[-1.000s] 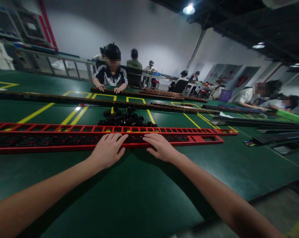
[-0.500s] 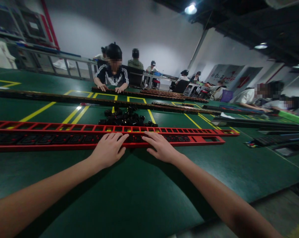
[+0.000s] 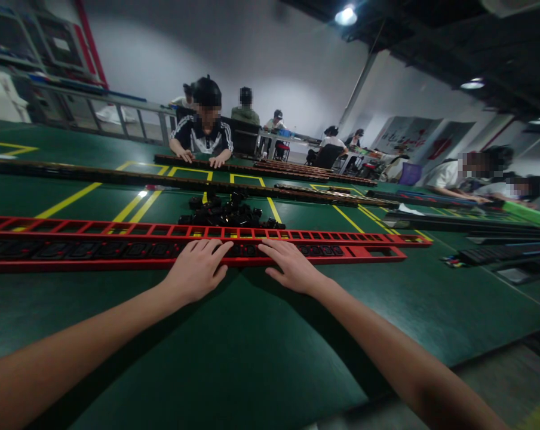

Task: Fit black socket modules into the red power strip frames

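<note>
Through the head view I have the near red frame [image 3: 358,254] lying flat on the green worktop [image 3: 234,358], directly under both hands. Its long axis runs left to right across my view, almost level, crosswise to the reach of the arms. One end points right, with a cut-out close to its tip; the other runs out past the left edge, so I can't see it. A row of black inserts [image 3: 135,250] follows that same axis.

I see the left hand [image 3: 197,272] and the right hand [image 3: 290,266] laid open over it, fingers extended, grasping nothing. Just behind, a second red frame [image 3: 416,240] lies nearly parallel, with a pile of black parts [image 3: 227,215] beyond.
</note>
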`<state>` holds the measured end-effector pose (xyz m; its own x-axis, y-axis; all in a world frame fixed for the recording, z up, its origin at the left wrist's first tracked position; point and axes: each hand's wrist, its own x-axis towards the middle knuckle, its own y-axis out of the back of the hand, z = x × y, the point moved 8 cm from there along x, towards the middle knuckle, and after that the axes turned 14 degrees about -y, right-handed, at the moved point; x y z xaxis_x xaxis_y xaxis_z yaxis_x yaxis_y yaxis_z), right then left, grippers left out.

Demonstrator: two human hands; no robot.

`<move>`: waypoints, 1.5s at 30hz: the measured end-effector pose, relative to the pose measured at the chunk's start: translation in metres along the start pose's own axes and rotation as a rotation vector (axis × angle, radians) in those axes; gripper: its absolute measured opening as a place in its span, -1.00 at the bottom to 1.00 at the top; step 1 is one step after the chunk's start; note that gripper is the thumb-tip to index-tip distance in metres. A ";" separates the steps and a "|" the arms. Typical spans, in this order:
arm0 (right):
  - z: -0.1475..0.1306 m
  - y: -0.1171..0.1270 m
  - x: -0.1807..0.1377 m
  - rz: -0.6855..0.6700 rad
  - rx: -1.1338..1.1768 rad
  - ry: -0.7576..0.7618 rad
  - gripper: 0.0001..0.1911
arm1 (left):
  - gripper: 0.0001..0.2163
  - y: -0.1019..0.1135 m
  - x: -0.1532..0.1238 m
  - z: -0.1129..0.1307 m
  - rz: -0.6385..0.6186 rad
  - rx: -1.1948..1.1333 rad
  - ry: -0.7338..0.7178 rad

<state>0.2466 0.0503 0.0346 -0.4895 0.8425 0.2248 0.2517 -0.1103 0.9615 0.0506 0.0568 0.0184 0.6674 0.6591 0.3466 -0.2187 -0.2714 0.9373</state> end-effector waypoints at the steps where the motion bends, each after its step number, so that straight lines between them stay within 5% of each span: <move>1: 0.000 0.000 0.000 -0.002 0.000 -0.004 -0.36 | -0.48 0.000 0.000 0.000 0.001 -0.004 0.001; 40: 0.004 -0.001 0.002 -0.011 0.004 -0.040 -0.39 | -0.48 -0.003 0.000 -0.001 -0.026 -0.008 0.007; 45: 0.004 -0.002 0.002 -0.012 0.000 -0.033 -0.39 | -0.55 0.010 -0.001 0.003 0.143 0.036 -0.014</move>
<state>0.2489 0.0541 0.0327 -0.4644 0.8609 0.2079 0.2459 -0.1002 0.9641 0.0499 0.0512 0.0273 0.6411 0.6025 0.4754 -0.2866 -0.3866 0.8766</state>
